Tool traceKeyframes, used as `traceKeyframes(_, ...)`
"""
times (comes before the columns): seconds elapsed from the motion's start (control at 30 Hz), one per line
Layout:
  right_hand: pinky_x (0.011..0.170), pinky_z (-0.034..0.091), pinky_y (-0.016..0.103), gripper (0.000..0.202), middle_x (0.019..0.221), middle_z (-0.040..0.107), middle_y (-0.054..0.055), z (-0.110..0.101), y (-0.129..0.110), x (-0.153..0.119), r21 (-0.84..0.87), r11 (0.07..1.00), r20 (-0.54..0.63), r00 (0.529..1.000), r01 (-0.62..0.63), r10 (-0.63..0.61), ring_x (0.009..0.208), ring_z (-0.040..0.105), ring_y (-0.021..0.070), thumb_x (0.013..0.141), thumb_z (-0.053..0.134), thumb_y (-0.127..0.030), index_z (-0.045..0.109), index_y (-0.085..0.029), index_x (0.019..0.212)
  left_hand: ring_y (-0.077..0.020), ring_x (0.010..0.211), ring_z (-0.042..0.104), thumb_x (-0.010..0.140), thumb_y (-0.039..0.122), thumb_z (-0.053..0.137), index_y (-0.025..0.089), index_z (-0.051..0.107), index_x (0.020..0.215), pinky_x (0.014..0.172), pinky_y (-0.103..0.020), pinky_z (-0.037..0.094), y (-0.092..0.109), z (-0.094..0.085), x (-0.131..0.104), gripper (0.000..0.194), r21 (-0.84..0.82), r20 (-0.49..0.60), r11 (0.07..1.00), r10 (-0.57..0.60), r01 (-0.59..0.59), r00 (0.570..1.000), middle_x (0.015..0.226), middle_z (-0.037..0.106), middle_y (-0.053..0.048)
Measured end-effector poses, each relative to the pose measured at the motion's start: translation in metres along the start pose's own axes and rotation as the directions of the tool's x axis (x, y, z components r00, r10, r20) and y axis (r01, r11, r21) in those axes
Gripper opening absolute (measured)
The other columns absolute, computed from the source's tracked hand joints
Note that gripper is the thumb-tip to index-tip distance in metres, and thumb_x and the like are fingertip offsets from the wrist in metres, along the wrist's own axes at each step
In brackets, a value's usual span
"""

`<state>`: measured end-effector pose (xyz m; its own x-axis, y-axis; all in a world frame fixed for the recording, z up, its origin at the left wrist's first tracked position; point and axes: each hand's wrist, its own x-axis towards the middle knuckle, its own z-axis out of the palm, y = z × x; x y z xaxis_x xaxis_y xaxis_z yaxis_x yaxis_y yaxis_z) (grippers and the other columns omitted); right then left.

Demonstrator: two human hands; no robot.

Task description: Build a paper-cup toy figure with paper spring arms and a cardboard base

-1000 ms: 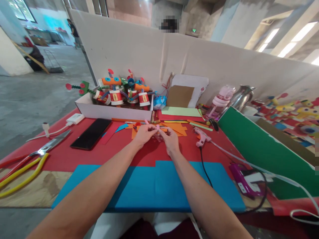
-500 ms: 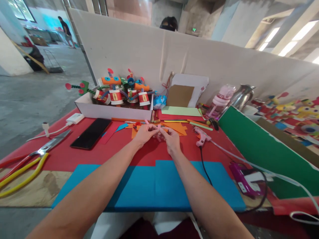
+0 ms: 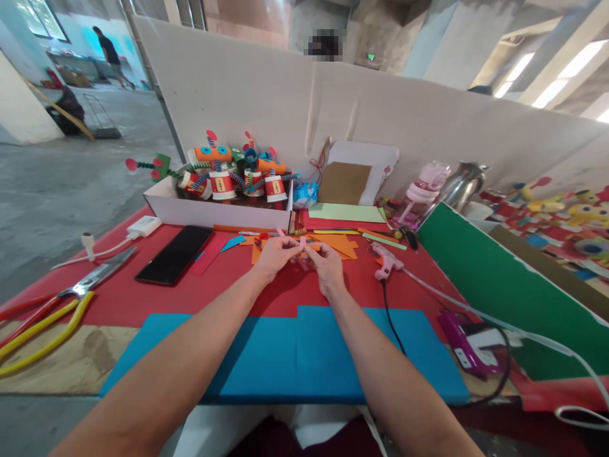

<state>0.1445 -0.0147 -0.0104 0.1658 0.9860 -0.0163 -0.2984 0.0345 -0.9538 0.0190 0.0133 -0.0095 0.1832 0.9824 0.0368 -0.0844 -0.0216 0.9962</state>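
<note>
- Head view, centre: a person's two bare hands meet over the far half of a red table [image 3: 128,298].
- The left hand [image 3: 275,259] has thumb and fingers pinched on a narrow pink strip [image 3: 302,242].
- The right hand [image 3: 329,270] is pinched closed on the same strip, its fingertips almost meeting the left ones.
- More pink ends show around the fingers; whether they are one piece or several cannot be told.
- The strip seems part-way through being shaped: it is held in the air, attached to nothing that shows.
- Just beyond the hands lies orange paper [image 3: 345,245], some of it cut.
- Far left, a white box [image 3: 219,213] holds several cup figures [image 3: 221,185] with heads and coiled limbs; these look complete.
- Far, right of centre, green paper [image 3: 349,212] lies in a sheet, apparently unused.
- Right of the hands, a pink glue gun [image 3: 387,261] lies untouched.
- Near left, shears [image 3: 80,289] lie open, also untouched.
</note>
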Motion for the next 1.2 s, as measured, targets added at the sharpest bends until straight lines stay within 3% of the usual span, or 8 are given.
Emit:
traceKeyframes(0.27, 0.055, 0.048, 0.025, 0.025, 0.056, 0.062, -0.005, 0.0005, -0.0009, -0.0012, -0.159, 0.982, -0.049, 0.992, 0.104, -0.114, 0.053, 0.058, 0.0123, 0.06, 0.075, -0.037, 0.061, -0.019, 0.071, -0.0076, 0.045, 0.047, 0.059, 0.035, 0.076, 0.015, 0.059, 0.058, 0.049, -0.022, 0.038, 0.0006, 0.0033, -0.0012, 0.026, -0.007, -0.029, 0.999, -0.031, 0.031, 0.999, 0.047, 0.055, 0.003)
traceKeyframes(0.47, 0.058, 0.051, 0.026, 0.033, 0.06, 0.064, -0.002, -0.0009, -0.0012, 0.0026, 0.095, 0.995, -0.057, 0.998, 0.018, -0.013, 0.052, 0.058, 0.0118, 0.071, 0.065, -0.053, 0.06, -0.02, 0.071, -0.007, 0.046, 0.046, 0.059, 0.034, 0.076, 0.014, 0.061, 0.059, 0.051, -0.022, 0.038, 0.0011, 0.0035, -0.0014, 0.025, -0.092, -0.013, 0.996, -0.018, 0.017, 1.0, 0.048, 0.055, 0.003)
traceKeyframes(0.73, 0.052, 0.048, 0.023, 0.028, 0.056, 0.062, -0.003, -0.0046, 0.0048, 0.0053, 0.127, 0.987, 0.111, 0.99, -0.1, 0.086, 0.052, 0.059, 0.0116, 0.057, 0.08, -0.037, 0.064, -0.02, 0.073, -0.0075, 0.049, 0.048, 0.058, 0.038, 0.079, 0.013, 0.064, 0.064, 0.051, -0.022, 0.039, 0.0003, 0.0019, -0.0014, 0.03, -0.059, 0.014, 0.998, 0.006, -0.005, 1.0, 0.055, 0.061, 0.0)
traceKeyframes(1.2, 0.052, 0.05, 0.023, 0.033, 0.059, 0.065, -0.003, -0.0021, 0.0008, 0.0013, 0.097, 0.991, 0.106, 0.991, -0.089, 0.078, 0.052, 0.062, 0.0112, 0.055, 0.083, -0.037, 0.068, -0.019, 0.078, -0.0075, 0.049, 0.05, 0.057, 0.039, 0.08, 0.013, 0.065, 0.063, 0.05, -0.021, 0.04, -0.001, 0.0023, 0.0001, 0.031, -0.046, -0.013, 0.999, -0.016, 0.015, 1.0, 0.053, 0.061, 0.001)
